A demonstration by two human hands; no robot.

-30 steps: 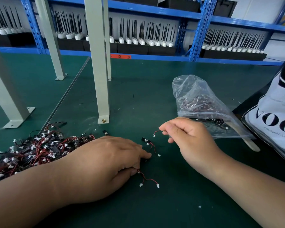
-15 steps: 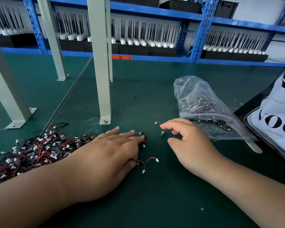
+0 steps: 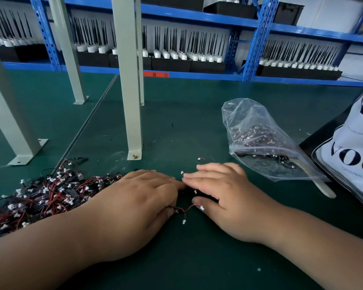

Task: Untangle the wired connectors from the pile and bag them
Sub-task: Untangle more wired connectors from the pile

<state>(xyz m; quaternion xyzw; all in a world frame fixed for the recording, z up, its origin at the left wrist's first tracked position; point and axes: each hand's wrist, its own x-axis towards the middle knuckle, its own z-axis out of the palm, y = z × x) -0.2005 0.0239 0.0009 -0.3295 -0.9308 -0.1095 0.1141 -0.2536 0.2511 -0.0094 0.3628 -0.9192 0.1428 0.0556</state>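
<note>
A tangled pile of wired connectors [image 3: 40, 197], red and black wires with white plugs, lies at the left on the green mat. My left hand [image 3: 138, 206] lies flat beside the pile, fingers straight and pointing right. My right hand [image 3: 224, 197] lies flat opposite it, its fingertips meeting those of the left. Between the two thumbs a loose wired connector [image 3: 187, 210] shows, its end under my left thumb. What lies beneath the fingers is hidden. A single small connector [image 3: 201, 159] sits just beyond my right hand. The clear zip bag [image 3: 260, 143], holding several connectors, lies at the right.
A grey upright post [image 3: 130, 101] is bolted to the mat just behind my hands, with two more posts [image 3: 71, 59] further left. A white printed bag [image 3: 352, 155] lies at the right edge. Blue shelving [image 3: 197, 74] with trays of black antennas runs along the back.
My right hand, which pinched a wire a second ago, has let go, moved left and flattened against my left fingertips. My left hand has slid slightly forward over the loose connectors.
</note>
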